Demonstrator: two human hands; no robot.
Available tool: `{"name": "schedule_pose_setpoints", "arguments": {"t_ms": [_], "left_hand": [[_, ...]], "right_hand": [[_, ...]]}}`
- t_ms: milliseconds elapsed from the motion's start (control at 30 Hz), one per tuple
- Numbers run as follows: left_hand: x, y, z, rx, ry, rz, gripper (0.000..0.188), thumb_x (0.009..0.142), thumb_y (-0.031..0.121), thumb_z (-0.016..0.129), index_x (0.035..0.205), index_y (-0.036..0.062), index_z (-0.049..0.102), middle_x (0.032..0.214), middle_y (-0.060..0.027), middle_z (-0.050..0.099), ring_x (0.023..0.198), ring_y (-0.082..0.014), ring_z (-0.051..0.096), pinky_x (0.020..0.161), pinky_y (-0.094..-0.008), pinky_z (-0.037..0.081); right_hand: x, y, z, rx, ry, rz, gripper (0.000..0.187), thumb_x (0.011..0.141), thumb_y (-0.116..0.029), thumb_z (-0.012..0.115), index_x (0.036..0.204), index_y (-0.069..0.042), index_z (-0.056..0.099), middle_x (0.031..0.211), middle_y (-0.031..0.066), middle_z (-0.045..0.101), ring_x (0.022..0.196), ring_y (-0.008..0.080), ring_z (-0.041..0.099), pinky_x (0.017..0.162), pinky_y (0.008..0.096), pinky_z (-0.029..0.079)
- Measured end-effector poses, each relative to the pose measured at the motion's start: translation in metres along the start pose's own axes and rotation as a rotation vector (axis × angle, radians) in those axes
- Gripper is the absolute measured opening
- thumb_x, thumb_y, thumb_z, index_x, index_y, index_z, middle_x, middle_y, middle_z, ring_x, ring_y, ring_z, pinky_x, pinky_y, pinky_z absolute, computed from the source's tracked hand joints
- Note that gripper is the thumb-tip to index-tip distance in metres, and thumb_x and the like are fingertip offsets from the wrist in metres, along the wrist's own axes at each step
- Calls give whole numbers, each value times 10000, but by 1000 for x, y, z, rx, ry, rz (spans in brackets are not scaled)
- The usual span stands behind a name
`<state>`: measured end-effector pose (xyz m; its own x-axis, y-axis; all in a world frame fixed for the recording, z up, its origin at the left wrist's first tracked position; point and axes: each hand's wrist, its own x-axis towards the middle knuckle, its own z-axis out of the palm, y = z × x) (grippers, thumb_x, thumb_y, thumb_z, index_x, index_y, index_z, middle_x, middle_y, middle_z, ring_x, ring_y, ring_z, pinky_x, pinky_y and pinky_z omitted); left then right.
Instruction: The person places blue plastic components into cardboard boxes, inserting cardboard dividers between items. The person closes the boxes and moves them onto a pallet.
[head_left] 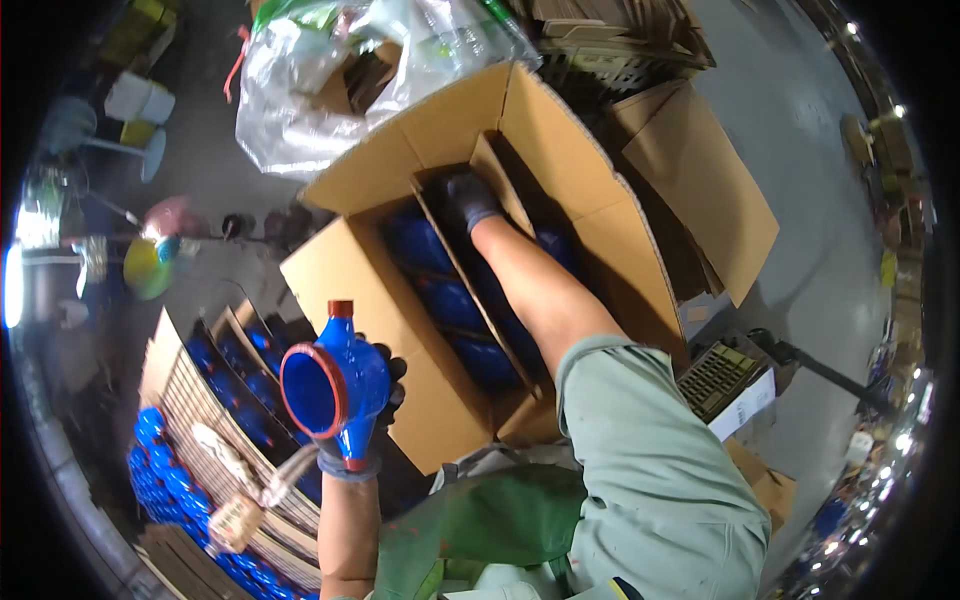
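My left hand [393, 385], in a dark glove, grips a blue pipe-fitting housing [362, 375] from behind. A wide round opening with a red rim faces left on it, and a short red-tipped pipe end sticks out at top and bottom. My right hand [470, 200], also gloved, reaches down into a large open cardboard box [560, 130] between upright cardboard dividers [500, 175]. Its fingers are in shadow, so their grip cannot be made out. Several blue pieces [450, 300] lie in rows within the box, left of my right forearm.
At the lower left stands a crate [165, 350] with more blue pieces in divided rows. Beside it are many small blue parts [160, 470]. A clear plastic bag [290, 110] sits beyond the box. Folded cardboard [710, 180] and a slotted tray [720, 380] are at the right.
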<state>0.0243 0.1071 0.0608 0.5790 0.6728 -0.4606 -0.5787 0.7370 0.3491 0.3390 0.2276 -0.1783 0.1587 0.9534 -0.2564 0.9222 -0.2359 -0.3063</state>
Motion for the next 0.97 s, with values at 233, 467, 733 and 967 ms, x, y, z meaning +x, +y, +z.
{"name": "schedule_pose_setpoints", "arguments": {"t_ms": [233,467,733,967], "left_hand": [[125,-34,49,678,-199,-11,453,972,354,519,1304,46,523,1174,-196,627,906,-292,663,765,-365,567],[245,-159,151,566,-569,275,310,952,319,556,1168,99,590,1090,-103,634,933,-234,623,813,-347,517],[321,-194,22,-376,-599,-13,410,1020,356,399,1355,145,506,1318,-62,542,1230,-227,484,1057,-338,364],[320,-230,-48,-1065,-280,-357,582,1025,480,267,1512,187,391,1567,-83,377,1438,-276,332,1203,-394,209]], "right_hand": [[-175,-57,-139,2284,115,-597,525,960,-324,508,1391,-27,464,1379,183,518,1265,300,513,1079,425,391],[-240,-13,-233,1583,1079,-328,614,909,-304,602,1408,9,429,1256,197,614,1173,339,577,1080,478,384],[-113,-7,-159,199,789,-58,487,873,-350,647,1275,-87,565,1049,168,631,979,353,600,838,451,503],[-22,28,-61,-397,79,91,679,913,-435,522,1434,-14,414,1351,260,539,1231,396,522,1110,512,339]]}}
